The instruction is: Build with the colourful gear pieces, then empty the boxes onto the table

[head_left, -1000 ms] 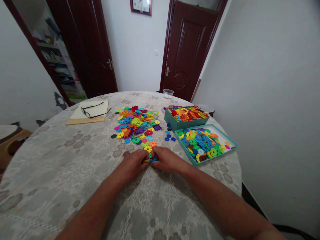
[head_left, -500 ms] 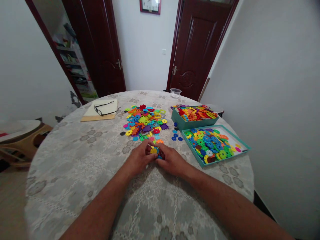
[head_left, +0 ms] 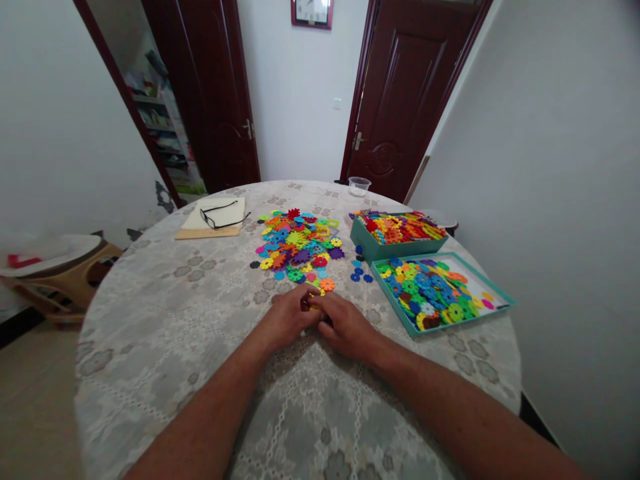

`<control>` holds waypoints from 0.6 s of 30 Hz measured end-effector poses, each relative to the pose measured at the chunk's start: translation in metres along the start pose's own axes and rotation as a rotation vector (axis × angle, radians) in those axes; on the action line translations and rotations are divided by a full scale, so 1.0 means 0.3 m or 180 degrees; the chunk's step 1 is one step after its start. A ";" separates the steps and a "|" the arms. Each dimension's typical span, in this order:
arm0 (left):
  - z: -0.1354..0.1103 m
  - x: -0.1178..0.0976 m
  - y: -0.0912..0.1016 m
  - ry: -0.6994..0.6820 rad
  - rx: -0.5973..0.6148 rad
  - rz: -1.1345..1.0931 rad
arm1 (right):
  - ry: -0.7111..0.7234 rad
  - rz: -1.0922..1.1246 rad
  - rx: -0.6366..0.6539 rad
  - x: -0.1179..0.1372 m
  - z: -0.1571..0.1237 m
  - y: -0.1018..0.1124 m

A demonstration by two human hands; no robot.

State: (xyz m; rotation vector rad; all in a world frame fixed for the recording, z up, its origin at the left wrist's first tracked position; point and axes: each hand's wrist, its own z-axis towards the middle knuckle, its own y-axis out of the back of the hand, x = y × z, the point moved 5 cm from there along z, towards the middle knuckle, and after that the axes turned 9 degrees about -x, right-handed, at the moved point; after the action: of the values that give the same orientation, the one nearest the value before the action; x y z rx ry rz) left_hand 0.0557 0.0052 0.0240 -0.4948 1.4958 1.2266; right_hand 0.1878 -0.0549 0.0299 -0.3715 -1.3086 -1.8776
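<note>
Leftward, glasses [head_left: 223,215] lie on a book [head_left: 207,231] on the round table [head_left: 150,320]. The left forearm slants in from the lower edge. The left hand [head_left: 287,320] is curled knuckles-up, its fingers closed on a small yellow piece [head_left: 315,306], mostly hidden, low over the cloth just before the loose pile [head_left: 300,243]. The right hand [head_left: 347,327] mirrors it, pinching the same piece. A teal box [head_left: 373,248] and a teal tray [head_left: 400,315] sit further right.

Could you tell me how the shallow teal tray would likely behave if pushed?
The tray looks thin and light, so it probably slides easily on the cloth. Sitting near the edge, it might tip off, spilling its discs.
</note>
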 end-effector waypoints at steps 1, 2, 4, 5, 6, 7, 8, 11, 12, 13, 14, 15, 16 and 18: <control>-0.003 -0.009 0.000 -0.0001 0.0013 -0.0019 | 0.0005 0.0030 -0.0015 0.003 0.001 0.005; -0.007 -0.019 -0.001 -0.0015 0.0026 -0.0037 | 0.0009 0.0059 -0.0022 0.004 0.001 0.009; -0.011 -0.038 0.000 -0.0051 0.0014 -0.0017 | 0.0006 0.0119 -0.0013 0.005 0.002 0.015; -0.012 -0.045 0.001 -0.0068 -0.0012 0.0032 | -0.0005 0.0149 -0.0010 0.004 0.002 0.018; -0.013 -0.049 0.002 -0.0078 -0.0035 0.0093 | -0.0018 0.0182 -0.0009 0.001 0.003 0.022; -0.013 -0.051 0.003 -0.0074 -0.0053 0.0135 | -0.0030 0.0215 -0.0006 -0.002 0.003 0.026; -0.013 -0.050 0.003 -0.0063 -0.0048 0.0135 | -0.0042 0.0234 -0.0011 -0.004 0.005 0.031; -0.014 -0.043 -0.004 -0.0033 0.0085 -0.0102 | -0.0100 0.0179 -0.0062 -0.010 0.011 0.057; -0.014 -0.040 -0.005 -0.0020 0.0111 -0.0179 | -0.0133 0.0148 -0.0093 -0.012 0.013 0.069; -0.014 -0.038 -0.006 -0.0008 0.0120 -0.0231 | -0.0169 0.0120 -0.0128 -0.014 0.016 0.083; -0.014 -0.038 -0.007 0.0003 0.0126 -0.0266 | -0.0199 0.0094 -0.0177 -0.016 0.018 0.099; -0.015 -0.038 -0.009 0.0011 0.0143 -0.0293 | -0.0224 0.0066 -0.0227 -0.020 0.021 0.116; -0.016 -0.040 -0.011 0.0008 0.0178 -0.0308 | -0.0241 0.0022 -0.0287 -0.026 0.024 0.136; -0.017 -0.048 -0.012 -0.0039 0.0226 -0.0236 | -0.0259 -0.0138 -0.0440 -0.045 0.031 0.188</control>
State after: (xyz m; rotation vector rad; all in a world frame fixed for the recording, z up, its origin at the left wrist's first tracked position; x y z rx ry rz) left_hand 0.0611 -0.0049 0.0346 -0.4902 1.4923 1.1135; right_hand 0.2366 -0.0488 0.0621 -0.4994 -1.2521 -2.0140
